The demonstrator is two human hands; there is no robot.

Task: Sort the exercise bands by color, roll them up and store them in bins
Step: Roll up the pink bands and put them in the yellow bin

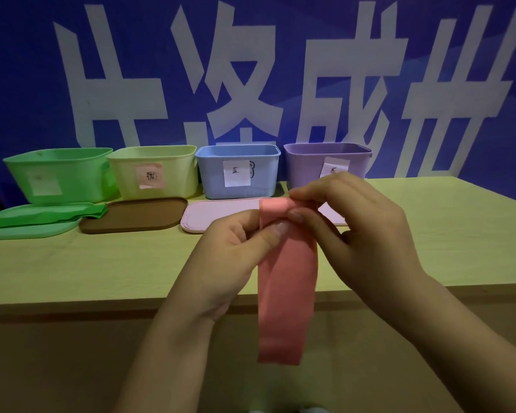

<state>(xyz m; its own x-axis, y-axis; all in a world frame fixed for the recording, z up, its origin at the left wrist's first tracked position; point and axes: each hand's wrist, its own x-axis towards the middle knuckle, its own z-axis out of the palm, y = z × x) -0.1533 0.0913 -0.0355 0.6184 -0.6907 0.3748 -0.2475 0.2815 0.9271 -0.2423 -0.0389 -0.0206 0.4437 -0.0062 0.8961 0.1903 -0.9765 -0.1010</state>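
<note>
With the left hand (pixel 233 248) and right hand (pixel 349 225) each in a pinching grip on the flat pink elastic band's (pixel 286 281) first fold, any slackening could let the springy roll unwind.

The right hand's fingers (pixel 319 193) cover the lower part of the purple bin's label (pixel 335 167), and its writing cannot be read. Behind both hands, the middle of the pink lid (pixel 221 214) is covered. Far left of the fingers, the green lid (pixel 27 229) and green bands (pixel 42 217) run off the edge (their number is unclear). The green bin's label (pixel 44 182) looks blank or washed out.
</note>
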